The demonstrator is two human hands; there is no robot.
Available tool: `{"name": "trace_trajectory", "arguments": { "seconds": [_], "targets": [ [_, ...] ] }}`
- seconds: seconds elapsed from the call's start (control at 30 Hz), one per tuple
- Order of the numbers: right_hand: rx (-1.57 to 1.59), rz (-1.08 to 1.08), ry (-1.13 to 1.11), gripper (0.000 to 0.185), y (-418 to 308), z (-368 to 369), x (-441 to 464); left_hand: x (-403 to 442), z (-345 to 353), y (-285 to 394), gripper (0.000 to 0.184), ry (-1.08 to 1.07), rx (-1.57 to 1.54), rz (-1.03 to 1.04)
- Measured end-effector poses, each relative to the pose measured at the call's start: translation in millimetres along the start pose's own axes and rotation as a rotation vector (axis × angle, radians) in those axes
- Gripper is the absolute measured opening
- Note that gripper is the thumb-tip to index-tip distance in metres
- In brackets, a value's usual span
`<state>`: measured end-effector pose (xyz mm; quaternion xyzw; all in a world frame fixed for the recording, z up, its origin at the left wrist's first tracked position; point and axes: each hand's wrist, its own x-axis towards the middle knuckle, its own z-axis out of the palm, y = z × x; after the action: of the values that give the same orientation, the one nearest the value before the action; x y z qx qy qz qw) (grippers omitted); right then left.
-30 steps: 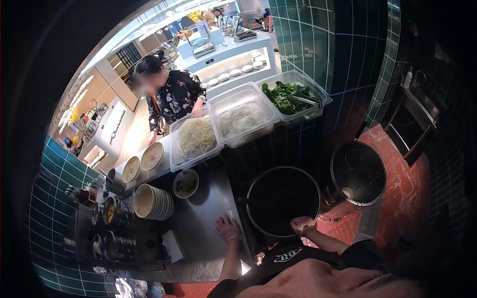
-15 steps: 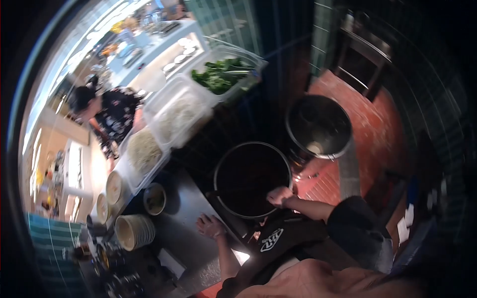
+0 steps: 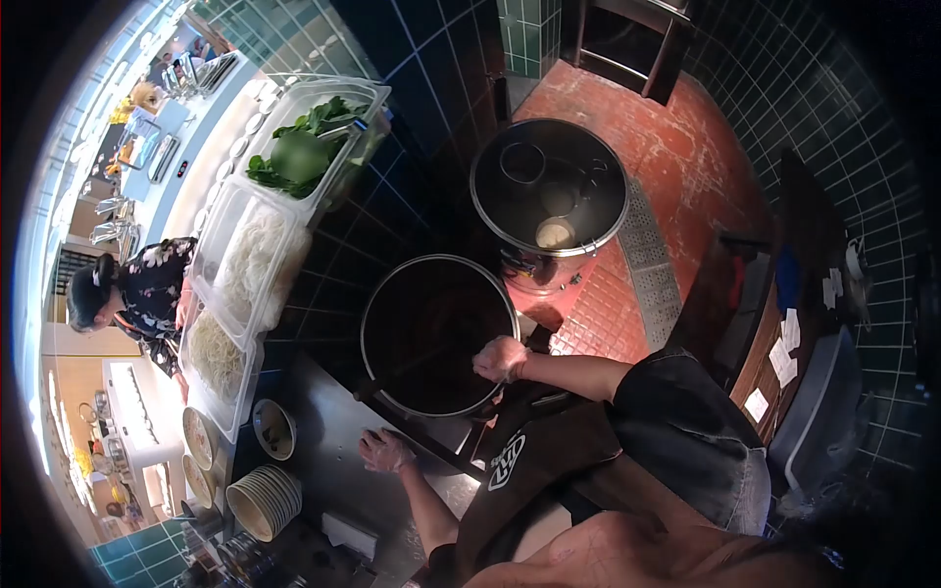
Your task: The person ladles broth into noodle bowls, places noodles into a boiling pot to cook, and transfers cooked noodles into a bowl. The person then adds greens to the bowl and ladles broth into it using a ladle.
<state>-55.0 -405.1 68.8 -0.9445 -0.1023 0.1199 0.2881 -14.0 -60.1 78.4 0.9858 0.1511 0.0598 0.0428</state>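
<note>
My right hand (image 3: 501, 360), in a clear glove, is closed over the near rim of a large deep pot (image 3: 438, 258). What it grips is hard to make out. A dark stick (image 3: 387, 380) crosses the pot's near left side towards that hand. The pot's inside is very dark. My left hand (image 3: 385, 452), also in a clear glove, hovers over or rests on the steel counter (image 3: 333, 412) with its fingers apart and nothing in them. A bowl (image 3: 274, 429) with some dark food in it stands beyond the left hand, near a stack of bowls (image 3: 265, 504).
Clear tubs hold green leaves (image 3: 319, 147), white noodles (image 3: 253, 265) and thin noodles (image 3: 218, 355) along the ledge. Another large pot (image 3: 549, 186) with liquid stands ahead above the red tiled floor (image 3: 676, 167). A person (image 3: 147, 284) in a flowered top is beyond the ledge.
The camera view has turned, so the pots and tubs sit further left and the picture is sharper. My right hand stays closed at the pot's rim; my left stays by the counter.
</note>
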Motion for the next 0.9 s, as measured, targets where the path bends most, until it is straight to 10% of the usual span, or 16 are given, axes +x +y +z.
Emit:
{"name": "trace_trajectory", "arguments": {
  "seconds": [0.3, 0.33, 0.47, 0.57, 0.77, 0.9],
  "targets": [
    [0.088, -0.279, 0.39, 0.018, 31.8, -103.5, -63.4, 12.2, -26.0, 21.1, 0.057, -0.288, -0.029, -0.056],
    [-0.093, -0.06, 0.181, 0.017, 34.2, -142.1, -69.9, 10.0, -27.3, 26.4, 0.059, -0.302, -0.025, -0.05],
    [-0.085, 0.431, 0.589, 0.03, 151.3, -193.7, -83.8, -10.3, -42.4, 58.0, 0.065, -0.343, 0.013, -0.047],
    [-0.405, 0.387, 0.769, 0.03, 240.8, -220.5, -82.2, -19.1, -40.2, 67.7, 0.068, -0.324, -0.009, -0.03],
    [-0.773, 0.695, -0.065, 0.051, 295.4, -262.6, -49.5, -17.6, -38.0, 58.2, 0.067, -0.285, 0.024, -0.078],
    [-0.859, 0.575, -0.13, 0.036, 343.8, -247.9, -47.5, -19.3, -14.0, 48.7, 0.072, -0.282, -0.012, -0.141]
  ]
}}
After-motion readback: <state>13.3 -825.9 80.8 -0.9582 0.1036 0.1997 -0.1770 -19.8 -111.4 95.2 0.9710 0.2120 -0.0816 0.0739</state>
